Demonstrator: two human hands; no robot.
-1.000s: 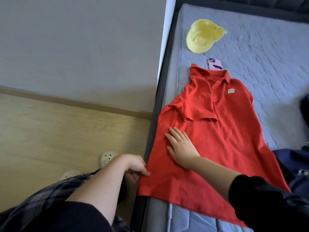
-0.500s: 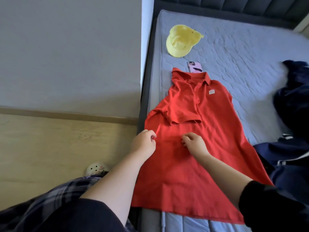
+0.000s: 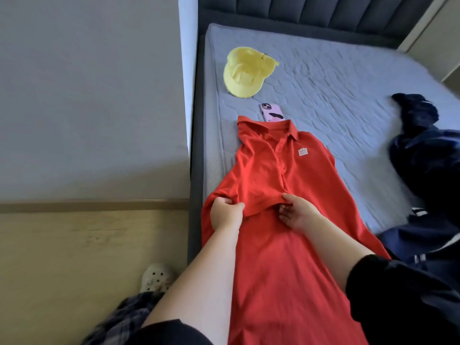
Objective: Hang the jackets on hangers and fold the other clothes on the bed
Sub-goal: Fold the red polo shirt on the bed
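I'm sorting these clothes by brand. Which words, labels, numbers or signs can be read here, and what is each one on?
Chest patch on the red polo shirt: it has lettering, but too small and blurred to read.
Pink phone case: only a black mark, no text.
Yellow cap: no text shows.
Dark blue garments: no text shows.

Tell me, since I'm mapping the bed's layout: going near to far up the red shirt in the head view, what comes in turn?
The left hand and right hand, side by side gripping the folded sleeve of the red shirt → shirt collar → pink phone → yellow cap → headboard.
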